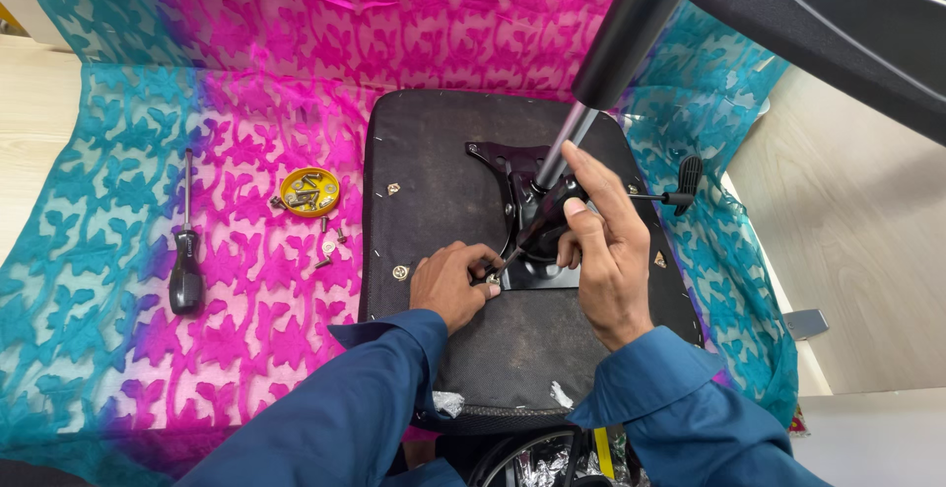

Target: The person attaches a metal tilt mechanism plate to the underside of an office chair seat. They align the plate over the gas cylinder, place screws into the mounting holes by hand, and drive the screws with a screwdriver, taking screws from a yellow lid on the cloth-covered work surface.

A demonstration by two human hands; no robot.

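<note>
An upturned chair seat [434, 167] with dark fabric underside lies on a patterned cloth. A black metal mechanism plate [512, 167] sits on it, with a gas cylinder [611, 48] rising from it and a lever [680, 191] sticking out to the right. My right hand [606, 250] grips a thin dark-handled tool [537, 226] slanted down to the plate's near-left corner. My left hand [451, 285] pinches at that corner, its fingertips by the tool's tip, on a small fastener that is mostly hidden.
A pink and teal cloth [148, 250] covers the table. A black-handled screwdriver [185, 250] lies at the left. A small yellow dish [309, 191] holds several screws, with loose screws [330, 245] beside it. A dark chair base [838, 14] looms top right.
</note>
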